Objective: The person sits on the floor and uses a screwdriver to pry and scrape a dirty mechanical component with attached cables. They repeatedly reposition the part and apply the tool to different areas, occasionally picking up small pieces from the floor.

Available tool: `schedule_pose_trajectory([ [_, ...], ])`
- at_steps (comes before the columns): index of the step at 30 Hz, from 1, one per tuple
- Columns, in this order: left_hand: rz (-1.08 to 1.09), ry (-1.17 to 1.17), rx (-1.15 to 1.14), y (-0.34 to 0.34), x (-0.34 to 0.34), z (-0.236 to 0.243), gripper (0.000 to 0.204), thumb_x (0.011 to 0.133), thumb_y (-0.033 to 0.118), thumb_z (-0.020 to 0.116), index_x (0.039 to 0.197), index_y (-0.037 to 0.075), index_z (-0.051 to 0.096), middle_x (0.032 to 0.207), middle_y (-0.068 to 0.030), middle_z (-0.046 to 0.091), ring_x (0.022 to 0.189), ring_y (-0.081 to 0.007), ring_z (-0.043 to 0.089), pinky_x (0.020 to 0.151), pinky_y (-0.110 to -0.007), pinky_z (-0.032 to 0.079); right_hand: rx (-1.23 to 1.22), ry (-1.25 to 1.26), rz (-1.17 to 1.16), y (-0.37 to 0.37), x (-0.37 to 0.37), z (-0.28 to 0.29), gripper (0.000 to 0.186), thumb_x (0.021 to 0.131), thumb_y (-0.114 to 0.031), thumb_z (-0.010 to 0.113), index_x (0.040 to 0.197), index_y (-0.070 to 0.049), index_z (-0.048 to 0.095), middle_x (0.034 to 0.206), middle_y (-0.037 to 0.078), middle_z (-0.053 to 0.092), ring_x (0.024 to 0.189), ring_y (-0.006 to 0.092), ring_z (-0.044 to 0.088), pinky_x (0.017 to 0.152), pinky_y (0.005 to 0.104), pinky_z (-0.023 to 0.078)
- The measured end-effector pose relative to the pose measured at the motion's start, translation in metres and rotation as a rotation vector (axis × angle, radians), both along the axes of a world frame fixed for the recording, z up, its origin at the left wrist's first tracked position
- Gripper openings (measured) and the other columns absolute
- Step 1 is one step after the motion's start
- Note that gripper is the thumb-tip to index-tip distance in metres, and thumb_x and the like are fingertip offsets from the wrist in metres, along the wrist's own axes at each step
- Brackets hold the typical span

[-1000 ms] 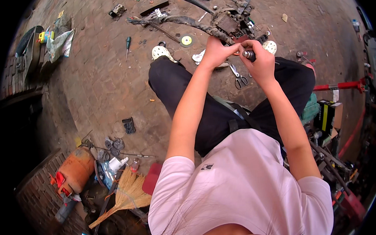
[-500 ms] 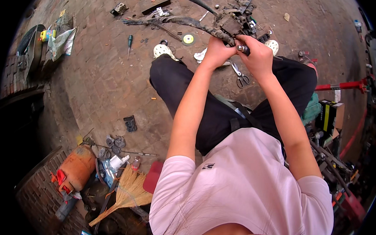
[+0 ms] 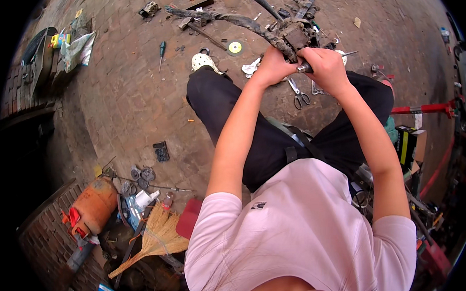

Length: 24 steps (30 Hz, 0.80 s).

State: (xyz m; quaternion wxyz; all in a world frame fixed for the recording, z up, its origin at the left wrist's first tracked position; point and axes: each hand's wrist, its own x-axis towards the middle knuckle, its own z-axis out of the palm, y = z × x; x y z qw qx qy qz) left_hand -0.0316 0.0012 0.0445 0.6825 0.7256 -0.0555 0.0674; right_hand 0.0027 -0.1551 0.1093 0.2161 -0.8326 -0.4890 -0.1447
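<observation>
My left hand (image 3: 275, 66) is closed at the lower end of a long, grimy dark bar (image 3: 232, 18), its thumb reaching toward my right hand and its other fingers partly hidden. My right hand (image 3: 326, 68) grips a dark cylindrical tool (image 3: 304, 68), with a thin metal shaft sticking out to the right near the knuckles. Both hands meet just below a greasy mechanical assembly (image 3: 296, 34). Scissors (image 3: 298, 96) lie on the ground beneath them, beside a white crumpled cloth (image 3: 251, 67). A yellow-centred disc (image 3: 235, 47) rests farther forward.
A screwdriver (image 3: 161, 55) and small tray (image 3: 161, 151) lie left on the brick floor (image 3: 116, 98). An orange gas cylinder (image 3: 93, 206) and straw broom (image 3: 159, 232) are lower left. A red metal bar (image 3: 418, 109) and cardboard box (image 3: 410, 148) stand at my right.
My right hand has turned and shifted slightly right, with the tool now lying more crosswise and its shaft showing. My right forearm has swung rightward; the assembly sits a little lower in view.
</observation>
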Motion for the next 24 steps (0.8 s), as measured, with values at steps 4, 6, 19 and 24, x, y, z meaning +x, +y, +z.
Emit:
schedule_pose_trajectory([
  [4, -0.052, -0.002, -0.034, -0.005, 0.0, 0.003, 0.034, 0.068, 0.018, 0.076, 0.094, 0.001, 0.062, 0.084, -0.0041, 0.065, 0.079, -0.0138, 0.059, 0.074, -0.031, 0.049, -0.052, -0.036, 0.09, -0.012, 0.007, 0.003, 0.027, 0.065, -0.012, 0.073, 0.083, -0.009, 0.054, 0.067, 0.004, 0.058, 0.062, 0.0238, 0.061, 0.055, 0.0336, 0.047],
  [6, -0.108, 0.039, -0.037, -0.005, 0.0, 0.004, 0.033, 0.068, 0.016, 0.075, 0.094, 0.001, 0.063, 0.084, -0.0046, 0.066, 0.079, -0.0138, 0.06, 0.074, -0.031, 0.049, -0.058, -0.045, 0.11, -0.018, 0.01, 0.007, 0.027, 0.064, -0.012, 0.073, 0.085, -0.009, 0.055, 0.069, 0.004, 0.06, 0.064, 0.0234, 0.062, 0.055, 0.0333, 0.047],
  [19, -0.065, 0.046, -0.17, -0.007, 0.007, -0.01, 0.033, 0.069, 0.017, 0.075, 0.096, 0.0, 0.062, 0.088, -0.0022, 0.065, 0.08, -0.0112, 0.057, 0.072, -0.03, 0.049, 0.064, 0.033, -0.075, -0.013, -0.007, -0.007, 0.041, 0.061, -0.01, 0.078, 0.098, -0.01, 0.062, 0.079, 0.003, 0.066, 0.069, 0.0226, 0.066, 0.058, 0.0328, 0.051],
  [24, -0.06, 0.048, -0.079, -0.005, 0.007, -0.009, 0.037, 0.068, 0.016, 0.075, 0.099, 0.0, 0.062, 0.087, -0.0051, 0.065, 0.08, -0.0143, 0.059, 0.074, -0.031, 0.049, 0.0, -0.008, -0.099, -0.007, -0.006, -0.01, 0.033, 0.062, -0.01, 0.077, 0.091, -0.01, 0.059, 0.073, 0.004, 0.064, 0.065, 0.0226, 0.064, 0.055, 0.0332, 0.049],
])
